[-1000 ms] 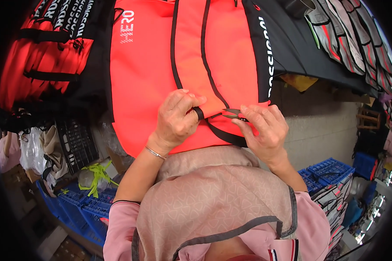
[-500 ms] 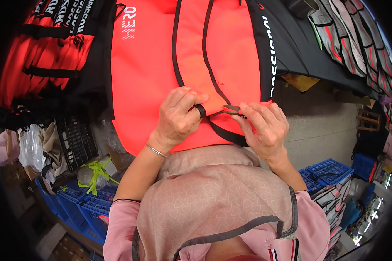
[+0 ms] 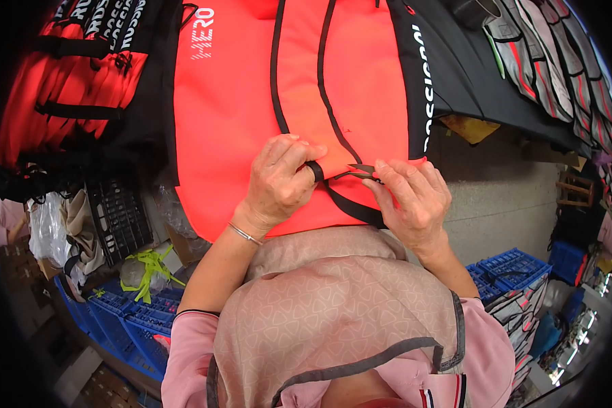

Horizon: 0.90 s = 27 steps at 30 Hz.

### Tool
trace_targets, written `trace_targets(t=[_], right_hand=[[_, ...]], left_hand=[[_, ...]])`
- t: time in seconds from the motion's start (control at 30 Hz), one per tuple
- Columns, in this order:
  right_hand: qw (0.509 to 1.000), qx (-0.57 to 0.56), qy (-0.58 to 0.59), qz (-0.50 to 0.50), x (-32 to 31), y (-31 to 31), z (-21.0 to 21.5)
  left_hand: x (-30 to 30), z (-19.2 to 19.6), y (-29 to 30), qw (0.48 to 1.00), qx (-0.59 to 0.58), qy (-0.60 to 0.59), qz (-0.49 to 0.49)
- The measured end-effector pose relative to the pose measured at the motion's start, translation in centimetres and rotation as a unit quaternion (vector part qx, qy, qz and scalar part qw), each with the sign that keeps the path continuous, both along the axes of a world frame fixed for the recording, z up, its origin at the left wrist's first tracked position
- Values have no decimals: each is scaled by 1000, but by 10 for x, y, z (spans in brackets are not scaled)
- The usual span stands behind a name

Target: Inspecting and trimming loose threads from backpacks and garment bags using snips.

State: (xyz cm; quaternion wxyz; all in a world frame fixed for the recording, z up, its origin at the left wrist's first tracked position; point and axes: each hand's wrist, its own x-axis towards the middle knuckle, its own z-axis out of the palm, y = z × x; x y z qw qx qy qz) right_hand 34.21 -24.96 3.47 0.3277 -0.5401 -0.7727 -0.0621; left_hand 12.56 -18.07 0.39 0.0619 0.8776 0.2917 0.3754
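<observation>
A large bright red-orange bag [image 3: 231, 109] with black side panels lies flat before me, its near end against my apron. Down its middle runs an orange shoulder strap [image 3: 299, 81] edged in black binding. My left hand [image 3: 279, 177] is closed on the strap's lower end, where a short bit of black binding shows beside the fingers. My right hand [image 3: 415, 200] grips small dark thread snips [image 3: 364, 168], their blades parted and pointing left at the strap's edge. Below the blades, a black webbing band [image 3: 350, 209] curves across the bag. The snips' handles are mostly hidden in my fingers.
Red bags with black handles [image 3: 81, 88] are piled at the left, and grey bags with red trim [image 3: 530, 61] at the upper right. Blue plastic crates [image 3: 513, 268] stand low on both sides. A dark metal cup [image 3: 476, 10] sits at the top right. Someone's pink sleeve [image 3: 8, 217] shows far left.
</observation>
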Motion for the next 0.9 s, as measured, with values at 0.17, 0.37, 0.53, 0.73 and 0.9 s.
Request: trace_targets(t=[0.17,0.37,0.53,0.73,0.9], right_hand=[[992,-65,111,13,1,1,-7],[733,-409,543,-19,6,11,-2],[826,-371,421,-57,5,12,1],[924,-247,287,-48,4,14,7],[947,-191,255,-38,8,14,15]], left_hand=[[-1,-1,-1,998,-62,-13,0],[5,7,0,982,-176,-61,-1],[5,4,3,973,-220,-77,1],[5,4,2,966,-247,-72,10],[5,1,1,965,-250,-73,18]])
